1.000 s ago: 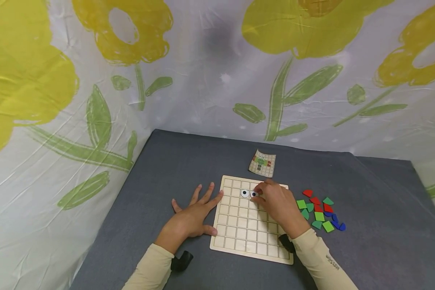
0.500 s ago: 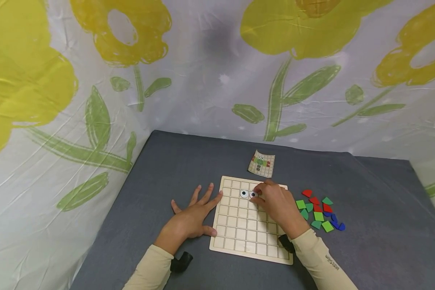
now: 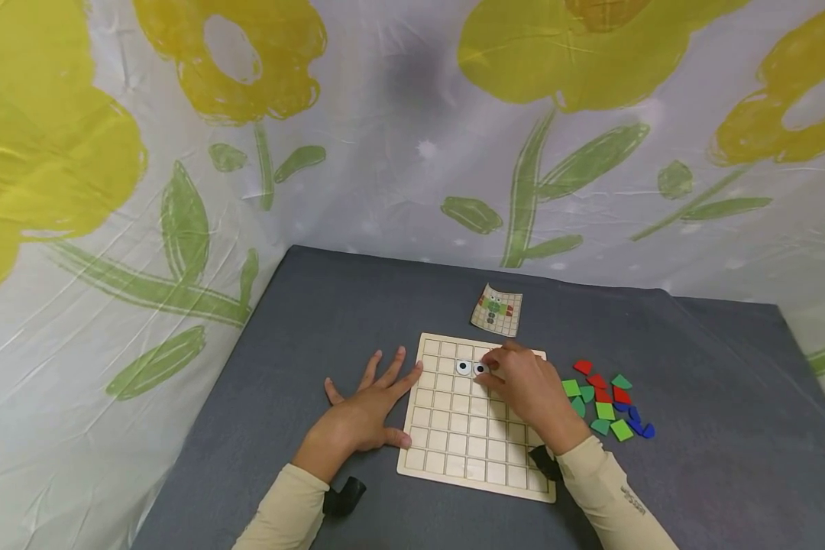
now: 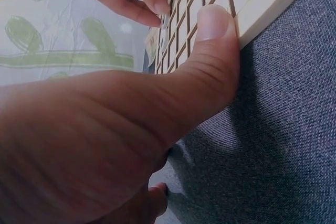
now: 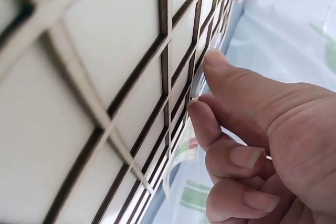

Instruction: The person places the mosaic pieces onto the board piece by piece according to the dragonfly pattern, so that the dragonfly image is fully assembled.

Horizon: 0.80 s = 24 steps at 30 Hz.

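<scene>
A wooden grid board (image 3: 457, 422) lies on the dark cloth, tilted slightly. My left hand (image 3: 359, 416) is spread beside its left side, thumb and index finger touching the edge; the left wrist view shows the thumb (image 4: 212, 40) on the rim. Two round white eye pieces with black pupils sit side by side in an upper row. The left eye piece (image 3: 464, 367) stands free of my fingers. My right hand (image 3: 525, 383) pinches the right eye piece (image 3: 480, 369) between thumb and index finger at the board, its other fingers curled in the right wrist view.
Right of the board lie loose flat pieces: red quarter shapes (image 3: 582, 367), light green squares (image 3: 605, 411), darker green pieces (image 3: 600, 426) and blue ones (image 3: 649, 431). Behind the board rests a small curled pattern card (image 3: 497, 311). A flower-printed curtain (image 3: 399, 153) borders the table.
Almost nothing differs. Both hands keep their places on the board, and the right fingers stay at the right eye piece.
</scene>
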Tool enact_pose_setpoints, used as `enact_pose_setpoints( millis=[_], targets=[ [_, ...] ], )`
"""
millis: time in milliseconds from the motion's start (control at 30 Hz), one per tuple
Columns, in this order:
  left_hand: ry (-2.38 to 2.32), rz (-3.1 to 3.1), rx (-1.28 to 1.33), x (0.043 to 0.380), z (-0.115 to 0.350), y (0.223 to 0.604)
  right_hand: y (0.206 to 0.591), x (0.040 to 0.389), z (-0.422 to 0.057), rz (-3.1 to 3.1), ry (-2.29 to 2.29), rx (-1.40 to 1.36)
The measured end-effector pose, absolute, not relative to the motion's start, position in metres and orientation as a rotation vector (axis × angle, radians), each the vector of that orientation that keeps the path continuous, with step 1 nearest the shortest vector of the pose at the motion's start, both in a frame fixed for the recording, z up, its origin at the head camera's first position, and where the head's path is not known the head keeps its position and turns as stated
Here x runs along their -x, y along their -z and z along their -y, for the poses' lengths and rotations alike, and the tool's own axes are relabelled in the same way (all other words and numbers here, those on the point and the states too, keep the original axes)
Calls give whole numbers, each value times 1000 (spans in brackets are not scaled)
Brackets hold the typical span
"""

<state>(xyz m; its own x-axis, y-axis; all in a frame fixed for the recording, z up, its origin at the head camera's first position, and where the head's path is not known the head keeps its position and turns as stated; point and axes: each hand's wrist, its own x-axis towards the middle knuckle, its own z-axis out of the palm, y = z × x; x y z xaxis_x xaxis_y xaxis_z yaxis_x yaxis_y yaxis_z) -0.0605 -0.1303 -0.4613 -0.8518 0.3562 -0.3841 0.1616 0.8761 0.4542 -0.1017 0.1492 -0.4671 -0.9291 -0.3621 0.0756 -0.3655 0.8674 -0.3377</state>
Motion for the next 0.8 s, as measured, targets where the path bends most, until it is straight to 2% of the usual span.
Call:
enact_pose_setpoints(
  millis=[433, 800],
  targets=[
    [-565, -2577, -364, 61, 130, 462, 461, 94, -178, 3032, -633, -503],
    [-565, -2573, -366, 61, 130, 459, 456, 84, -221, 2963, -603, -426]
  ],
)
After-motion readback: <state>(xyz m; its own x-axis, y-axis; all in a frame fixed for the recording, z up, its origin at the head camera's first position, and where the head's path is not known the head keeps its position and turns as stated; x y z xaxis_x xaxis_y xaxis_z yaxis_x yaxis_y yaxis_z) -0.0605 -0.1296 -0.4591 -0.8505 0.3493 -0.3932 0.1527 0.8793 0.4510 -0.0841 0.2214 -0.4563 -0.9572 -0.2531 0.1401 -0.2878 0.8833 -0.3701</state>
